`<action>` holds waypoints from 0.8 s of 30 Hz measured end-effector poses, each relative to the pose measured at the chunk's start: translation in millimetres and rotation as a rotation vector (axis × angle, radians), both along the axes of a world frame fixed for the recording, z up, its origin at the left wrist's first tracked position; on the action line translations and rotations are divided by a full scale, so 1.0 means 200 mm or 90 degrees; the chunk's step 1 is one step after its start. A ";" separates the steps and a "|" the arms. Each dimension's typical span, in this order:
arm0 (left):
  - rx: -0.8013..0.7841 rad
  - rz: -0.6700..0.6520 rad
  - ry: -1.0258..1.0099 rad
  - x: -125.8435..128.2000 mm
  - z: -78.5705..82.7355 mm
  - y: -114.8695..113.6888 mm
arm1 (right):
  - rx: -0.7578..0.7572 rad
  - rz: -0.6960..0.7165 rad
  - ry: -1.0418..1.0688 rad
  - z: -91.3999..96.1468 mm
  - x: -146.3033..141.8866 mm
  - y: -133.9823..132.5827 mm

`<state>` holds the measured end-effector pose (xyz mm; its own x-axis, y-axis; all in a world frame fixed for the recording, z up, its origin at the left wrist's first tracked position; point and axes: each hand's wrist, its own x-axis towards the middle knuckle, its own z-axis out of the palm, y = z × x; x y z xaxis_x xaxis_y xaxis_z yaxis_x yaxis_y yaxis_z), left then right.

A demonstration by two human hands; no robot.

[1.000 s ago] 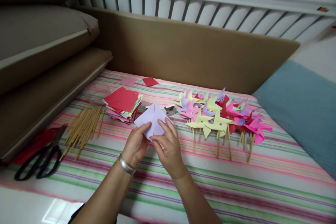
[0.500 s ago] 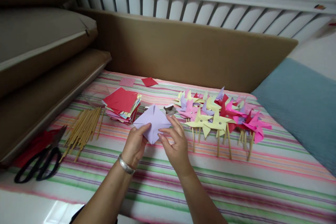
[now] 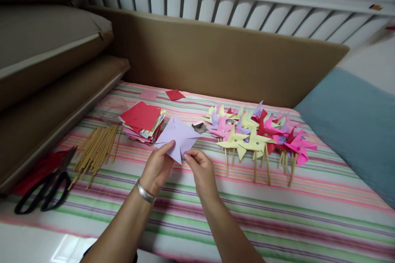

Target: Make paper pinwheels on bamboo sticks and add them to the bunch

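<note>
Left hand (image 3: pixel 158 168) is clamping sheet (image 3: pixel 182 136) between thumb and fingers; right hand (image 3: pixel 200 169) is pinching sheet's near edge. Risk: sheet tearing if the 2 grips are pulling unevenly.

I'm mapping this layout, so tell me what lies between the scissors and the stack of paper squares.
The head view shows it: a loose pile of thin sticks lies between the scissors and the stack of paper squares.
</note>
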<state>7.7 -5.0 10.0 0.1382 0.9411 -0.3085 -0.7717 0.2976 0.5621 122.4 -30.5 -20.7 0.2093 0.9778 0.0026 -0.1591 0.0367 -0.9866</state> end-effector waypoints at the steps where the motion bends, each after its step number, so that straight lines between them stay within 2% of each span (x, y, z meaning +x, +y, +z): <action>1: 0.000 -0.014 -0.003 0.01 0.00 0.00 | 0.005 -0.020 0.020 0.00 0.01 0.01; 4: 0.003 -0.045 -0.008 0.02 -0.01 -0.01 | 0.006 -0.048 0.101 0.02 0.02 0.01; 7: 0.019 -0.055 -0.003 0.03 -0.03 -0.01 | 0.009 0.005 0.097 0.03 0.02 0.01; 9: 0.022 -0.052 0.006 0.04 -0.04 -0.02 | 0.034 0.007 0.006 0.03 0.04 0.01; 11: -0.005 -0.047 0.013 0.04 -0.03 -0.03 | 0.094 -0.068 -0.159 0.04 0.09 0.02; 14: -0.075 -0.051 0.010 0.07 -0.01 -0.06 | 0.239 -0.209 -0.456 0.06 0.19 0.03; 16: -0.083 -0.067 -0.025 0.08 0.02 -0.09 | 0.309 -0.247 -0.592 0.07 0.22 0.03; 20: -0.016 -0.074 -0.131 0.10 0.03 -0.11 | 0.345 -0.204 -0.697 0.05 0.18 0.01; 24: -0.023 -0.038 -0.123 0.08 0.01 -0.07 | 0.405 -0.141 -0.706 0.03 0.11 -0.01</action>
<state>22.9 -18.4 11.3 0.2535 0.9185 -0.3036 -0.8444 0.3632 0.3938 144.7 -31.8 -15.2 -0.0476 0.6859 0.7261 0.7966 0.4646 -0.3867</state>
